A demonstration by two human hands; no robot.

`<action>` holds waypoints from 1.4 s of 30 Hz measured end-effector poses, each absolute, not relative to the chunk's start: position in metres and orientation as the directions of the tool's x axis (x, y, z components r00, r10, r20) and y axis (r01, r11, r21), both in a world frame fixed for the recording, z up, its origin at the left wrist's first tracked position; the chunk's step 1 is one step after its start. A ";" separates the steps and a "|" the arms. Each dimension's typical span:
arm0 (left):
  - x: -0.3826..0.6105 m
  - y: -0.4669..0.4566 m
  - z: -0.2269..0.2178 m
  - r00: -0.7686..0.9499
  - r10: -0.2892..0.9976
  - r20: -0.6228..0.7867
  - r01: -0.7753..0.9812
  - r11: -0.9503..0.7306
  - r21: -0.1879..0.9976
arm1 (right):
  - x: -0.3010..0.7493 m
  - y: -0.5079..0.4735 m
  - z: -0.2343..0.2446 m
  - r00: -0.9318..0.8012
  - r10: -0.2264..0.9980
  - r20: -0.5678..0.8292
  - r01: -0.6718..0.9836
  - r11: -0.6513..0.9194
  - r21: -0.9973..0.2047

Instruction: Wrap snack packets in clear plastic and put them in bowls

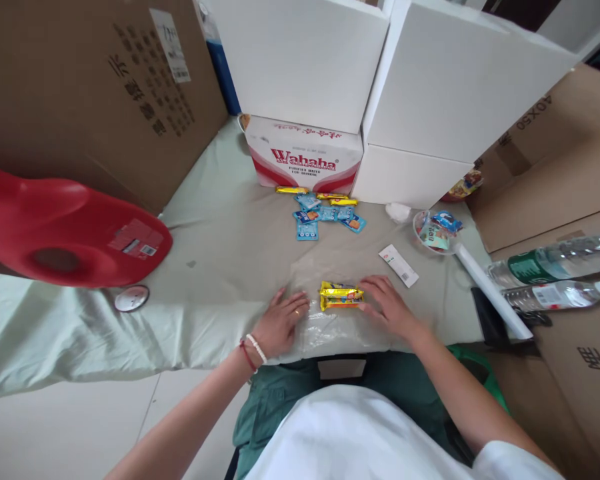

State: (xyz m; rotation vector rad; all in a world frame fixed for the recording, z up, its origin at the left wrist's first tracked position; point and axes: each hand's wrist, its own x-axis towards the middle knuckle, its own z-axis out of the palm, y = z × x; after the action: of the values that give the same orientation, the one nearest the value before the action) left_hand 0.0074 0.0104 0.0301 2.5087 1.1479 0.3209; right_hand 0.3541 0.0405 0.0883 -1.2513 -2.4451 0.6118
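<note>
Some yellow packets (341, 297) lie just below centre between the loosely spread left hand (280, 323) and the right hand (387, 309), fingers parted. Dragging the clear film (323, 331) beneath might scatter them.

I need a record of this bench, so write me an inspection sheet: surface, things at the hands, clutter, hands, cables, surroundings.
Surface: pale green cloth, wrinkled at the left.
Things at the hands: yellow packets lying together on clear plastic.
Clutter: blue packets and loose yellow ones near the printed box; white packet; red jug; round disc.
Hands: left hand palm down beside the yellow packets, holding nothing visible; right hand at their right end, grip unclear.
Cables: nothing seen.
Surroundings: brown carton left, white boxes at the back, plastic bottles right.
</note>
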 end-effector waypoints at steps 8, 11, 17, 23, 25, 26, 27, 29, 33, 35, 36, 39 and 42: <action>-0.009 -0.007 0.028 0.671 0.741 0.032 0.642 -0.602 0.475 | 0.398 -0.035 0.057 -0.632 0.772 -0.074 0.686 0.512 -0.517; -0.003 0.000 0.024 0.527 0.849 0.043 0.686 -0.455 0.568 | 0.401 -0.020 0.056 -0.628 0.777 -0.032 0.620 0.476 -0.624; 0.015 0.035 0.024 0.129 0.989 0.069 0.677 -0.138 0.723 | 0.392 0.063 0.083 -0.566 0.822 -0.068 0.655 0.397 -0.643; 0.026 0.057 0.023 -0.192 0.960 0.206 0.849 0.057 0.525 | 0.382 0.121 0.082 -0.360 0.870 -0.336 0.905 0.239 -0.352; 0.025 0.048 0.027 -0.267 0.915 0.302 0.870 0.095 0.483 | 0.378 0.131 0.083 -0.349 0.898 -0.269 0.917 0.268 -0.296; 0.025 0.039 0.029 -0.302 0.889 0.345 0.874 0.114 0.472 | 0.375 0.135 0.084 -0.363 0.909 -0.204 0.909 0.298 -0.293; 0.025 0.029 0.032 -0.330 0.866 0.377 0.875 0.130 0.467 | 0.371 0.140 0.084 -0.389 0.911 -0.137 0.893 0.336 -0.300; 0.030 0.004 0.035 -0.338 0.847 0.411 0.878 0.126 0.463 | 0.358 0.153 0.083 -0.457 0.888 -0.048 0.845 0.417 -0.336; 0.056 -0.035 0.035 -0.021 0.918 0.397 0.910 -0.147 0.389 | 0.325 0.180 0.071 -0.524 0.842 -0.132 0.797 0.429 -0.425; 0.073 -0.035 0.035 0.137 0.911 0.389 0.896 -0.282 0.343 | 0.312 0.190 0.066 -0.502 0.837 -0.218 0.819 0.380 -0.430; 0.081 -0.029 0.035 0.168 0.905 0.391 0.891 -0.309 0.332 | 0.308 0.194 0.065 -0.494 0.831 -0.258 0.830 0.362 -0.423; 0.096 0.000 0.040 0.124 0.910 0.395 0.892 -0.277 0.358 | 0.301 0.200 0.067 -0.480 0.807 -0.344 0.846 0.322 -0.425; 0.098 0.031 0.040 0.027 0.924 0.382 0.862 -0.215 0.458 | 0.302 0.199 0.072 -0.477 0.807 -0.348 0.820 0.267 -0.506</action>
State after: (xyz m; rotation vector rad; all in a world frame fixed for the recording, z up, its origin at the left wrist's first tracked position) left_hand 0.0977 0.0307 0.0404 2.1779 1.9030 0.9452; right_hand 0.3024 0.1992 0.0725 -1.6171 -2.5165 1.0259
